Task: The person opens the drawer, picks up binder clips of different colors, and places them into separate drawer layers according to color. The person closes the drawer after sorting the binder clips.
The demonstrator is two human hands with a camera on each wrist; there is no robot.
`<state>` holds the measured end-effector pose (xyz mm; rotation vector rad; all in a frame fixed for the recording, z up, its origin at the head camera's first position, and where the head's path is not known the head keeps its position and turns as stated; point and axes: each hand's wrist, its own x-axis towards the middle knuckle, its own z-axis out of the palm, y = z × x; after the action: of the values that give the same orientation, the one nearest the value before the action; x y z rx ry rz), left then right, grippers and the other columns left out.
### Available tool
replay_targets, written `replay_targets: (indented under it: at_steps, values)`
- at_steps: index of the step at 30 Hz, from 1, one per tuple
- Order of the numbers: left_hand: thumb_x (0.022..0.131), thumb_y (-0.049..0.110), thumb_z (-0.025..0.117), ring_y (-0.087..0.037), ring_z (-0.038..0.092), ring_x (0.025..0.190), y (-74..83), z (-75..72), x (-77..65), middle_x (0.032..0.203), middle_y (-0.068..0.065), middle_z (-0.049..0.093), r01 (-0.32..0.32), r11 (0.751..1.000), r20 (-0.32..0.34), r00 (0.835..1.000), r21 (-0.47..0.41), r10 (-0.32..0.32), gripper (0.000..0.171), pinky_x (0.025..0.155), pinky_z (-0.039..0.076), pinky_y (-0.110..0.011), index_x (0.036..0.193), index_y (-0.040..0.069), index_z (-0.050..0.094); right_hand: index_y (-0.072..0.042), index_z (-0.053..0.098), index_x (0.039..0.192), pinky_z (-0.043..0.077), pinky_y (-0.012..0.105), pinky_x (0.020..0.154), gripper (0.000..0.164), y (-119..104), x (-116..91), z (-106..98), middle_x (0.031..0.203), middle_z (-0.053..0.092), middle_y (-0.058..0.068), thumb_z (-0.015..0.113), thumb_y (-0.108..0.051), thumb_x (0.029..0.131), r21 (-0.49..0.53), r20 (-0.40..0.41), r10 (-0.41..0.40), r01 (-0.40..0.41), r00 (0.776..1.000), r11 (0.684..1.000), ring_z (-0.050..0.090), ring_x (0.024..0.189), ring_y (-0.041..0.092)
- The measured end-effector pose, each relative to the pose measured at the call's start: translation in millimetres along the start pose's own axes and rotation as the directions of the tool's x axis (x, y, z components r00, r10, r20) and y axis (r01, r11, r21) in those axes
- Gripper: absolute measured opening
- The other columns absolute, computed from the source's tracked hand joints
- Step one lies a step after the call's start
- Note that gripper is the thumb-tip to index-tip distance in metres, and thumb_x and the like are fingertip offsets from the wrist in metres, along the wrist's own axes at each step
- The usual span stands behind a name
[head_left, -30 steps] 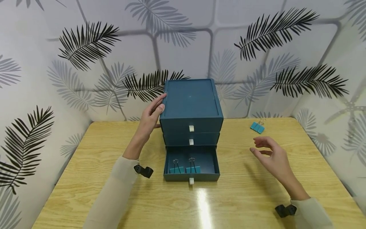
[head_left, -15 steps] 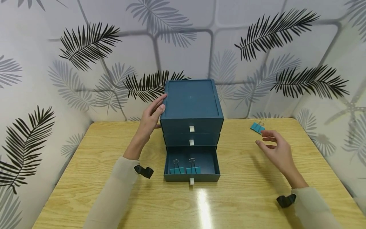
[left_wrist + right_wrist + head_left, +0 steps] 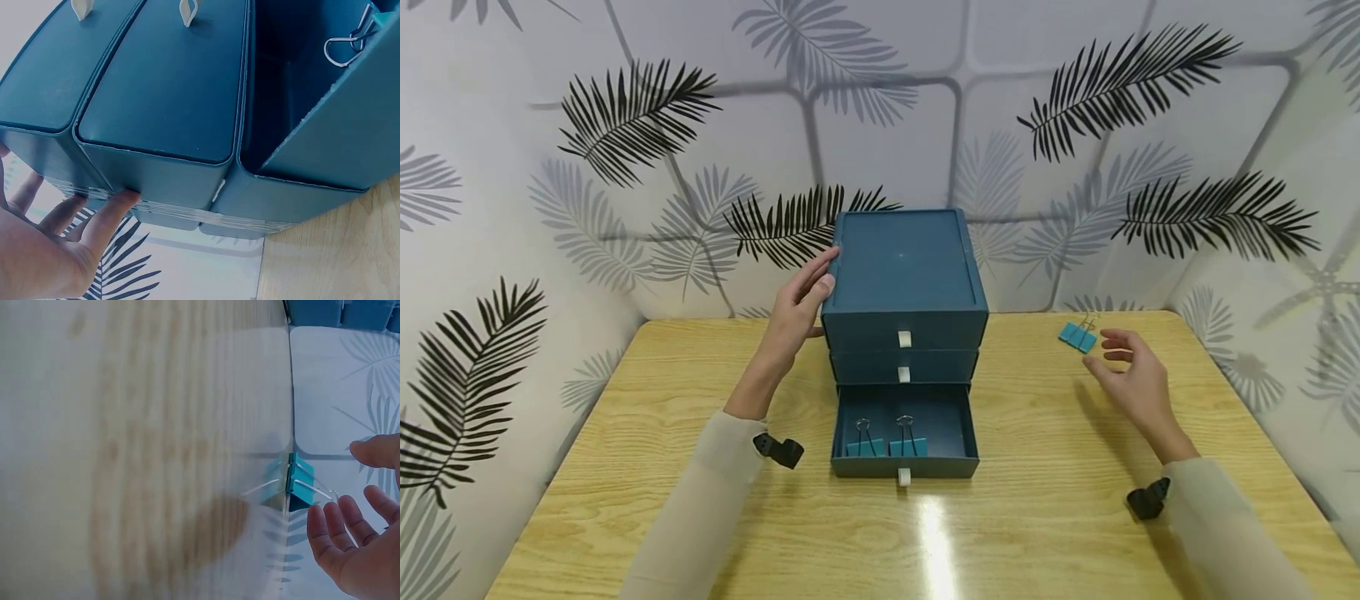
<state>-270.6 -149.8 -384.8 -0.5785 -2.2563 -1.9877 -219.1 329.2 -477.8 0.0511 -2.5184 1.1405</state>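
A dark blue drawer unit [image 3: 904, 258] stands at the back middle of the table, its bottom drawer [image 3: 951, 425] pulled out. Two teal binder clips [image 3: 908, 447] lie inside near the drawer's front wall. Against the unit's left side rests my left hand [image 3: 792, 312]; in the left wrist view its fingertips touch the side wall. Far right on the table lies one more teal binder clip [image 3: 1078, 337], also in the right wrist view. Just right of that clip my right hand [image 3: 1133, 379] hovers with fingers loosely bent, apart from it and holding nothing.
The upper drawers [image 3: 857, 333] are closed, each with a white pull tab [image 3: 905, 339]. Leaf-patterned covering [image 3: 895, 142] rises behind the wooden table [image 3: 1037, 517] and along both sides. A dark wrist camera [image 3: 1148, 500] sits on each wrist.
My right hand has moved forward and slightly right, coming close beside the loose binder clip. The left hand stays against the drawer unit.
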Motion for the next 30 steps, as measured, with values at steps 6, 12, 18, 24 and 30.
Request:
replay_targets:
  at_steps: [6, 12, 18, 24, 30]
  values:
    - [0.108, 0.039, 0.050, -0.025, 0.039, 0.147, 2.4, -0.5, -1.2, 0.163, 0.001, 0.036, 0.012, 1.000, -0.005, 1.000, 0.000, -0.012, 0.048, 0.089, 0.049, -0.072, 0.156, 0.034, 0.046, 0.006, 0.052, 0.142, 0.047, 0.036, 0.085, 0.053, 11.3, 13.2, 1.5, 0.127, 0.059, 0.030, 0.070, -0.020, 0.099, -0.049, 0.031, 0.061, -0.059, 0.998, 0.997, 0.059, 0.115, 0.046]
    - [0.109, 0.036, 0.049, -0.026, 0.038, 0.147, 1.3, -0.4, -1.0, 0.164, 0.000, 0.035, 0.010, 1.000, -0.002, 1.000, -0.004, -0.010, 0.048, 0.090, 0.047, -0.074, 0.156, 0.033, 0.046, 0.007, 0.050, 0.144, 0.047, 0.056, 0.094, 0.056, 20.0, 21.6, 2.8, 0.132, 0.056, 0.031, 0.067, -0.023, 0.100, -0.008, 0.085, 0.121, -0.120, 0.989, 0.993, 0.055, 0.119, 0.048]
    - [0.109, 0.035, 0.049, -0.027, 0.037, 0.148, 0.6, -0.6, -0.1, 0.164, -0.001, 0.034, -0.001, 1.000, 0.005, 1.000, 0.002, 0.001, 0.049, 0.090, 0.048, -0.073, 0.158, 0.030, 0.045, 0.007, 0.048, 0.146, 0.046, 0.058, 0.097, 0.060, 25.6, 31.3, 7.0, 0.135, 0.053, 0.033, 0.066, -0.028, 0.100, -0.005, 0.124, 0.193, -0.194, 0.973, 0.981, 0.053, 0.122, 0.049]
    - [0.109, 0.037, 0.049, -0.024, 0.039, 0.147, 1.6, -1.0, -0.3, 0.163, 0.002, 0.036, 0.002, 1.000, 0.000, 1.000, 0.006, -0.002, 0.048, 0.089, 0.049, -0.072, 0.156, 0.033, 0.046, 0.008, 0.051, 0.142, 0.047, 0.057, 0.096, 0.057, 30.6, 41.3, 13.3, 0.134, 0.054, 0.034, 0.068, -0.026, 0.100, -0.013, 0.132, 0.221, -0.221, 0.966, 0.975, 0.053, 0.121, 0.049]
    - [0.108, 0.038, 0.050, -0.024, 0.039, 0.147, 0.6, -0.8, -0.6, 0.163, 0.002, 0.036, 0.005, 1.000, -0.001, 1.000, 0.004, -0.005, 0.048, 0.088, 0.049, -0.072, 0.156, 0.034, 0.046, 0.010, 0.053, 0.138, 0.048, 0.058, 0.095, 0.056, 31.5, 47.0, 18.4, 0.131, 0.055, 0.036, 0.072, -0.022, 0.097, -0.040, 0.133, 0.228, -0.225, 0.964, 0.974, 0.054, 0.117, 0.049]
